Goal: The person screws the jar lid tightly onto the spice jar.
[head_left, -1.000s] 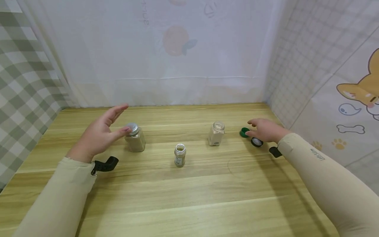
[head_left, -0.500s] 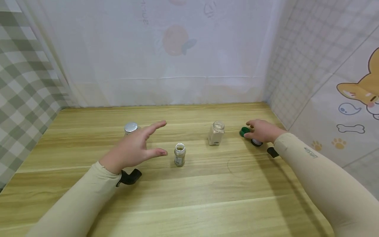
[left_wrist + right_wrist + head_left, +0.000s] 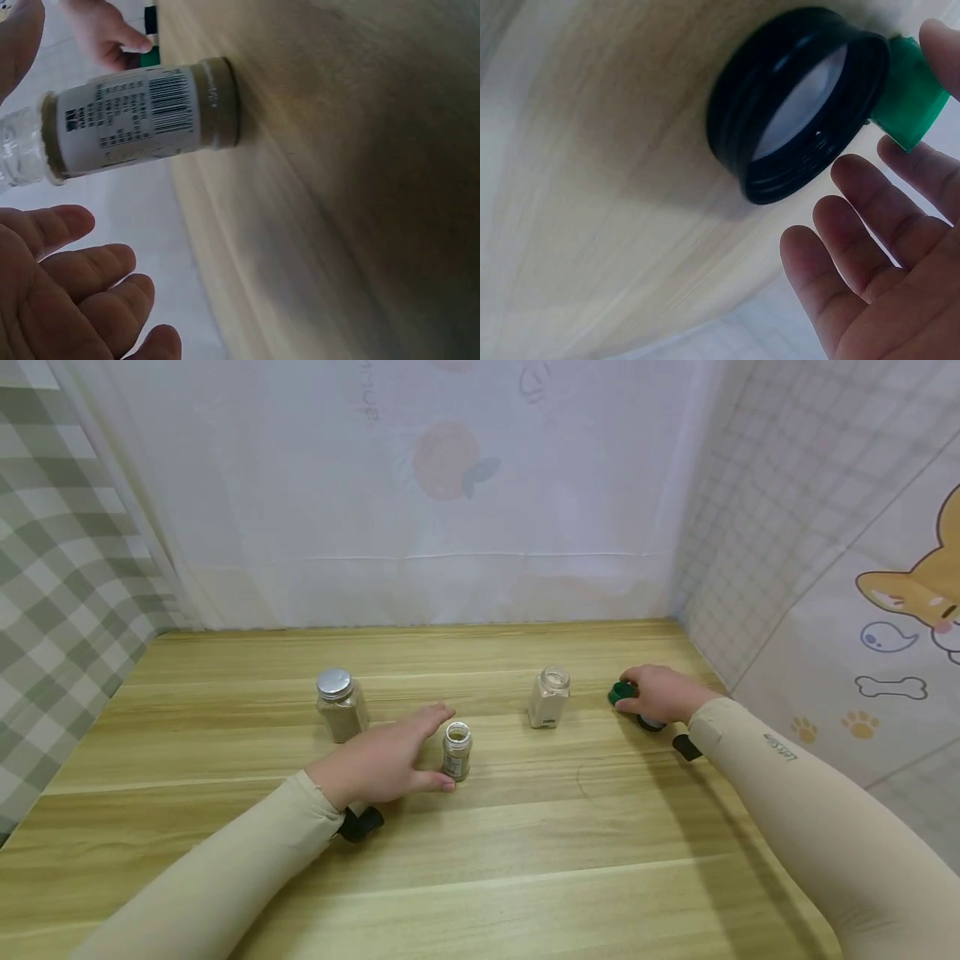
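Note:
My left hand (image 3: pixel 382 762) has its thumb and fingers spread on either side of a small glass jar (image 3: pixel 457 753), which stands uncapped with an open mouth. In the left wrist view, this jar (image 3: pixel 135 120) shows a white barcode label, and a gap separates it from the fingers (image 3: pixel 90 274). At the right, my right hand (image 3: pixel 660 692) pinches a green cap (image 3: pixel 622 693) between thumb and index finger. The right wrist view shows the other fingers stretched out below the cap (image 3: pixel 911 94). Right beside it lies a black lid (image 3: pixel 731 112), open side up.
A square jar with a silver lid (image 3: pixel 341 706) stands behind the left hand. An uncapped jar of pale powder (image 3: pixel 549 697) stands right of the middle of the wooden table (image 3: pixel 480 868). White curtains (image 3: pixel 300 485) hang along the back and right.
My left hand has moved right and down, from the silver-lidded jar to the small uncapped jar. My right hand has drawn its thumb and fingers closer round the green cap.

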